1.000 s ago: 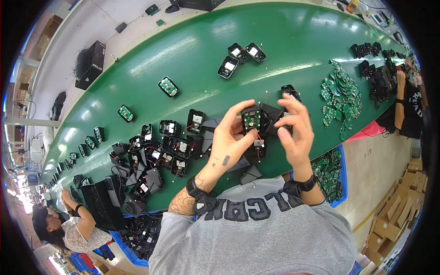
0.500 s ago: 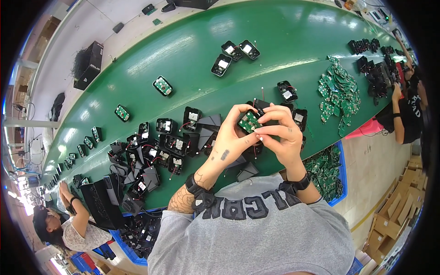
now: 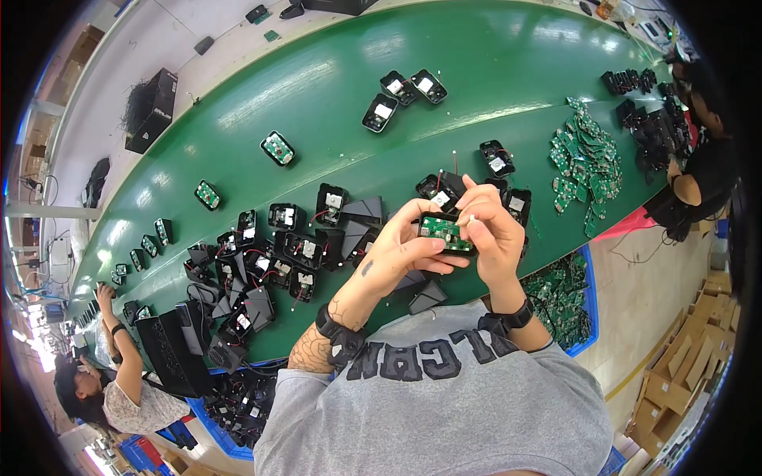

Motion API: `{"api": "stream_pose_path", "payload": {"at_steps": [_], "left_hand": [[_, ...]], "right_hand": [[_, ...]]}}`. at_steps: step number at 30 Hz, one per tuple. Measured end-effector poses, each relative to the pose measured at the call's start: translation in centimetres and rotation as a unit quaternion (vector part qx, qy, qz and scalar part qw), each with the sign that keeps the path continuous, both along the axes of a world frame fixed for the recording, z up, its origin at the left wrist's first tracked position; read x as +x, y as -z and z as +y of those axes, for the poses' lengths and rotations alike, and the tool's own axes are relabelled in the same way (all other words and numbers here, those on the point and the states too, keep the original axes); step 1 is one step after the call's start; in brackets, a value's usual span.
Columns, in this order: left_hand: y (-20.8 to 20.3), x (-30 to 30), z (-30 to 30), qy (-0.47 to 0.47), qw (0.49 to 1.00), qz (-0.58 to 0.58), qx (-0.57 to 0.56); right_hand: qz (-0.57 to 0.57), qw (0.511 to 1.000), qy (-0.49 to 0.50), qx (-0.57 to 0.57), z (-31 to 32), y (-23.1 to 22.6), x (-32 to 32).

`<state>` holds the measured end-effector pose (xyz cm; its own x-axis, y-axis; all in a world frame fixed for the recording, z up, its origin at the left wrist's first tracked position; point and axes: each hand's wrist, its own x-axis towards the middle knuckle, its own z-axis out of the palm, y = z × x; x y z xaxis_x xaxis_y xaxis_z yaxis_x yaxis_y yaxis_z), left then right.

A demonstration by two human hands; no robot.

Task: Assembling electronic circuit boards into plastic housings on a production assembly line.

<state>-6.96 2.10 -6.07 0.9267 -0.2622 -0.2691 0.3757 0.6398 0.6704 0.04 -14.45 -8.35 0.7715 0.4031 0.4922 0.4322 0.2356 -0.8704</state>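
Observation:
My left hand (image 3: pixel 397 250) grips a small black plastic casing (image 3: pixel 459 251) from its left side, thumb along the near edge. Inside the casing lies a green circuit board (image 3: pixel 438 228), face up. Over the casing's right end my right hand (image 3: pixel 500 242) is closed, thumb and fingertips pinched together at the board. Whatever is between those fingertips is too small to make out. Just beyond the hands another open black casing (image 3: pixel 435 190) with a white part inside lies on the green bench (image 3: pixel 349 151).
Black casings (image 3: pixel 302 247) with red wires crowd the bench to my left. Loose circuit boards (image 3: pixel 586 163) form a heap at right. Blue bins (image 3: pixel 591 305) (image 3: pixel 226 440) stand below the near edge. Co-workers sit at left (image 3: pixel 127 389) and right (image 3: pixel 702 174).
The casing has turned from tilted to nearly level, and my hands have drawn it slightly nearer. My right hand has shifted its pinch to the board. Both co-workers' arms have moved.

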Motion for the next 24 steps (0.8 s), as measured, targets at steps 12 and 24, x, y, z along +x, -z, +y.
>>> {"api": "stream_pose_path", "payload": {"at_steps": [12, 24], "left_hand": [[-0.2, -0.1, 0.5, -0.118, 0.961, -0.121, 0.219], [0.1, -0.4, 0.5, -0.081, 0.932, -0.111, 0.336]], "right_hand": [[-0.185, 0.938, 0.063, -0.286, 0.3, -3.3, -0.2], [-0.215, 0.918, 0.045, -0.330, 0.4, -3.9, -0.2]]}}
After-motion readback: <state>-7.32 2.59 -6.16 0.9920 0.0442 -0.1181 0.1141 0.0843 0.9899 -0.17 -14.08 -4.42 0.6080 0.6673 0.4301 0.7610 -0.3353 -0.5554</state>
